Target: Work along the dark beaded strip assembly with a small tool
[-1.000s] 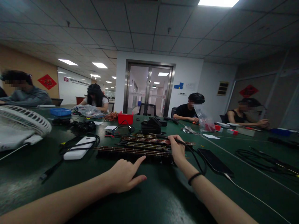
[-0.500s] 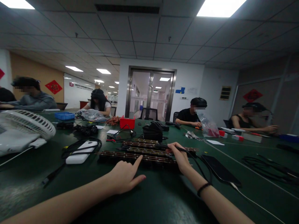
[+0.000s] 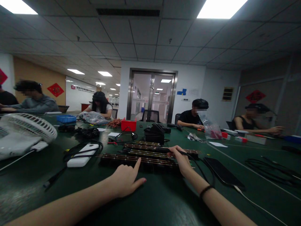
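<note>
Several dark bars (image 3: 141,161) strung with thin copper and yellow wires lie side by side in front of me. At the front bar's near edge, my left hand (image 3: 125,179) points its index finger with the thumb spread; its other fingers are curled and it holds nothing. I cannot tell whether the fingertip touches. My right hand (image 3: 180,159) grips a black pen-shaped tool (image 3: 162,150) with a cord. The tool lies almost level over the middle bars, pointing left. Its tip is too small to make out.
A white power bank (image 3: 82,156) wrapped in black cable and a white fan (image 3: 25,131) stand to the left. On the right lies a black phone (image 3: 223,172) with a white cord. A red bin (image 3: 128,125) and black device (image 3: 154,134) sit behind. Several people work around the table.
The view has shifted slightly. My right hand and the tool are slightly lower in the picture; my left index finger is slightly further left. Both hands keep their poses.
</note>
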A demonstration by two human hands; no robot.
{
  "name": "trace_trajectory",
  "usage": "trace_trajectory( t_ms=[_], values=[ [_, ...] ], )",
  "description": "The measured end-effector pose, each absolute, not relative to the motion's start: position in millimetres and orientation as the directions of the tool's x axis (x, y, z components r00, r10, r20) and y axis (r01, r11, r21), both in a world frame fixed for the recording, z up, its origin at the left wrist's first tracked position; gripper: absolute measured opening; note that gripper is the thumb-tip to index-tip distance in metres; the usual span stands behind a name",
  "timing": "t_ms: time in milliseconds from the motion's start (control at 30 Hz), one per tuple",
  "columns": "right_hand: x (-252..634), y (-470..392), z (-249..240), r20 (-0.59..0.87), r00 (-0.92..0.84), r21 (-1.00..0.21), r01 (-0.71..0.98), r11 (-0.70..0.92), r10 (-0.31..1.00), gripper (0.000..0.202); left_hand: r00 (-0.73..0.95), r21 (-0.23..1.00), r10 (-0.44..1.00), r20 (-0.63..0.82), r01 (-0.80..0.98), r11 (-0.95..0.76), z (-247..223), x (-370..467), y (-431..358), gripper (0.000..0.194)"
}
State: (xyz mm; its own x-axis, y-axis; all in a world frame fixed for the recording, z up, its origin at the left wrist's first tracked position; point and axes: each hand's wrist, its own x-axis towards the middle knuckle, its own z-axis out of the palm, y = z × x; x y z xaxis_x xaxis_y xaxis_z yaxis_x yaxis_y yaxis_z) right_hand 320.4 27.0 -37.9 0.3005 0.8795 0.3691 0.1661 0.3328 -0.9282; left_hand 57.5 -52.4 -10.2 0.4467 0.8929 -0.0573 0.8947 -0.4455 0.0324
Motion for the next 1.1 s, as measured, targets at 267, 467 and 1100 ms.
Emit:
trace_trajectory(
  t_ms=[267, 467, 1100],
  values=[
    [321.1, 28.4, -39.3, 0.385, 0.319, -0.923, 0.116, 0.368, 0.866, 0.029, 0.429, 0.023, 0.902, -0.054, 0.903, -0.428, -12.6, 58.4, -52.1, 0.085],
    [319.9, 24.6, -38.0, 0.365, 0.309, -0.93, 0.17, 0.327, 0.878, 0.023, 0.437, 0.032, 0.899, -0.043, 0.9, -0.436, -16.4, 56.6, -48.9, 0.086],
    [321.1, 28.8, -37.8, 0.386, 0.205, -0.916, 0.197, 0.349, 0.899, 0.019, 0.437, -0.017, 0.899, -0.043, 0.899, -0.438, -16.3, 57.2, -48.7, 0.086]
  ],
)
